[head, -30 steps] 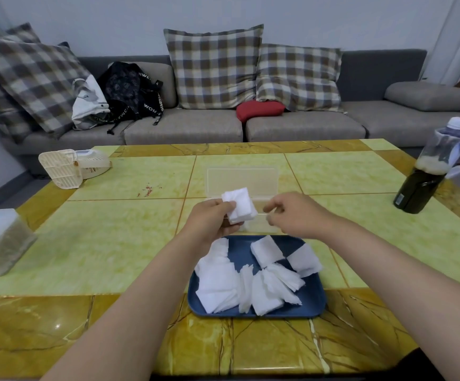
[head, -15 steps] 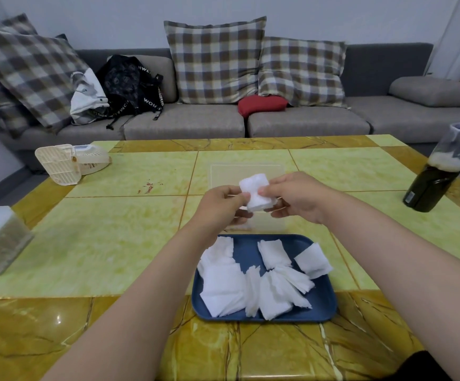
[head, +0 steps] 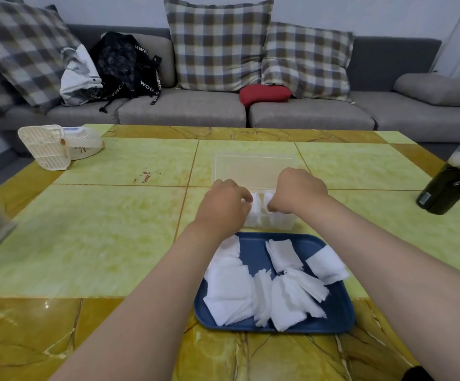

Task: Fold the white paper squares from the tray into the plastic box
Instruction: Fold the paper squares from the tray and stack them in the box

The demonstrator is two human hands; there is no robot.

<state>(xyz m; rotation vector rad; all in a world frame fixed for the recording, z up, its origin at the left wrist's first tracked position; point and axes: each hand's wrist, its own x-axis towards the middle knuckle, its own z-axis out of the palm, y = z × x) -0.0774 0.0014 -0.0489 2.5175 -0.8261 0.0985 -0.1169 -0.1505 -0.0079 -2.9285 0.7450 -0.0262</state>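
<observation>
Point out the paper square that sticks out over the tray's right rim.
The single square at the tray's right side: its corner pokes past that rim, while the others lie further left.

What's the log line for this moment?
left hand: holds paper | right hand: holds paper | paper: in box | tray: squares remain

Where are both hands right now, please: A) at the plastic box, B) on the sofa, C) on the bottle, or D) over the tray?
A: the left hand and the right hand meet at the plastic box, just beyond the tray, with their fingers curled on a folded paper between them.
</observation>
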